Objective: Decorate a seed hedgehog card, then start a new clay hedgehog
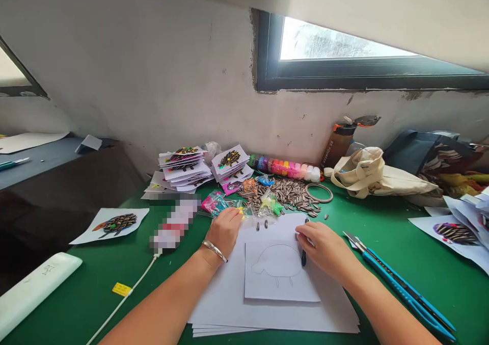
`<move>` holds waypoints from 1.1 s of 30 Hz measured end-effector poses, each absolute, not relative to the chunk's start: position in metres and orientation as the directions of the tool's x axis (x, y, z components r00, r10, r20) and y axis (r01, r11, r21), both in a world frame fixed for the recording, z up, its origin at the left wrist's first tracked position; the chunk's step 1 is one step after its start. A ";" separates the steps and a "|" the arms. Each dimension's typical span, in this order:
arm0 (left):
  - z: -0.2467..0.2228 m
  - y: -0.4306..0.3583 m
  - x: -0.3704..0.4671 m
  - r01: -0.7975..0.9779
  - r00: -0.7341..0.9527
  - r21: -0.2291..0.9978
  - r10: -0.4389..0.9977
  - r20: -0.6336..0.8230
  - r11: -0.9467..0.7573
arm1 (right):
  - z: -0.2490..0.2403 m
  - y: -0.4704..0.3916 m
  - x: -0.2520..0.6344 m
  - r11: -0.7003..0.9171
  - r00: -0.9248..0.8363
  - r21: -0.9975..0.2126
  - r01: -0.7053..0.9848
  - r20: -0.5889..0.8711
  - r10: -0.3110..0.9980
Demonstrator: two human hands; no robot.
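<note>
Head view: left hand (225, 230), fingers curled at the clear plastic packet with yellow contents (248, 214); right hand (323, 243), fingers across the slim black pen (304, 258); cannot tell whether either grasps; keep the white rectangular paper card (280, 288), between the forearms, flat.

Brown bottle (336, 149) sits near wall (171, 80), lid (369, 121) up; cream cloth bag (401, 178) just beside, dark bag (412, 151) farther right. Window (328, 47) above. White cable (143, 276) meets pixelated item (173, 227), yellow tag (121, 289) on cable. White case (40, 291) lies lower left.
</note>
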State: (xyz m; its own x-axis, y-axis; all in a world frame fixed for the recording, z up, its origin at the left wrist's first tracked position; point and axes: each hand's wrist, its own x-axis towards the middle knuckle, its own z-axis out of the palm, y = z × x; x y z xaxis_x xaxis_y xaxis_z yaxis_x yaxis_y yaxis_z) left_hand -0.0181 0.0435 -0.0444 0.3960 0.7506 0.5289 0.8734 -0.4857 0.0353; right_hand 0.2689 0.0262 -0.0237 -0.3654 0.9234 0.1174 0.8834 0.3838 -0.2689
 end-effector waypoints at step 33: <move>-0.046 0.053 -0.041 0.892 0.346 0.086 0.794 0.499 -0.443 | -0.023 0.026 0.268 0.422 -0.393 -0.241 0.874 0.160 0.906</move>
